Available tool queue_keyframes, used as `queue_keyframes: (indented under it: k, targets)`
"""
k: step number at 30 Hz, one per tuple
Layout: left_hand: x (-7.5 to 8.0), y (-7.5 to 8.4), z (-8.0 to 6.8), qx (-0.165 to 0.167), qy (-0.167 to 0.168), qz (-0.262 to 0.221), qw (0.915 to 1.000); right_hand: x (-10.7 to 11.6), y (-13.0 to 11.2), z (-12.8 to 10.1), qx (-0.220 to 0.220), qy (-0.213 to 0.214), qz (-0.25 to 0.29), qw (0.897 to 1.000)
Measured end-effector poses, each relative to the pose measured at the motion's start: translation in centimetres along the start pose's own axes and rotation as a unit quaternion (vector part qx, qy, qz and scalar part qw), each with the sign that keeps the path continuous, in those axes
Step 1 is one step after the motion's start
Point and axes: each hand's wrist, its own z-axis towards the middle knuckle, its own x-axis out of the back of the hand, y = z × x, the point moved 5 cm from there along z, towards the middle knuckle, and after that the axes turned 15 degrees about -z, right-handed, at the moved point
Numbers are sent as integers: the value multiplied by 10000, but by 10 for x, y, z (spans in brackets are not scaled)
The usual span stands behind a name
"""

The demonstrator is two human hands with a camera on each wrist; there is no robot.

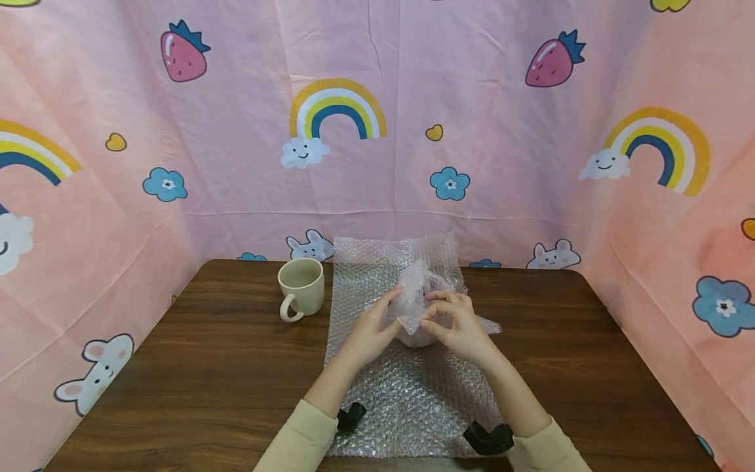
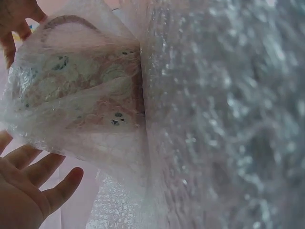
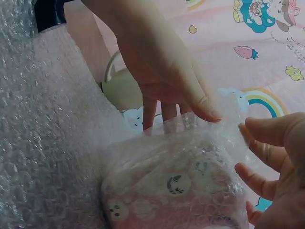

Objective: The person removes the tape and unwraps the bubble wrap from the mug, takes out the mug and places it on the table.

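A pink mug [image 2: 95,86] with printed cartoon faces shows through clear bubble wrap; a curved, handle-like loop stands out at one side. It sits on a long bubble wrap sheet [image 1: 407,400], and a loose piece of wrap [image 1: 411,295] rises around it. My left hand [image 1: 371,331] touches the wrap on the left side; its fingers are extended and spread, the thumb in front. On the other side my right hand [image 1: 457,321] pinches the edge of the wrap between thumb and curled index finger. The wrap blurs much of the mug.
A pale green mug [image 1: 302,285] stands on the brown wooden table [image 1: 236,367], left of the sheet, its handle toward the front. A printed pink cloth [image 1: 407,164] hangs behind and at both sides. Black wrist mounts [image 1: 488,438] sit near the sleeves.
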Motion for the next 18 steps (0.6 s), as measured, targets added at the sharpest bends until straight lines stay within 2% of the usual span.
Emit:
queue_keyframes:
  k: [7, 12, 18]
  targets:
    - [1, -3, -1, 295, 53, -245, 9993, -2, 4, -5, 220, 265, 271, 9990]
    - [1, -3, -1, 408, 44, -309, 9987, -3, 3, -6, 371, 445, 179, 9982]
    - [3, -4, 1, 470, 42, -780, 9958, -2, 10, -9, 93, 524, 292, 9982]
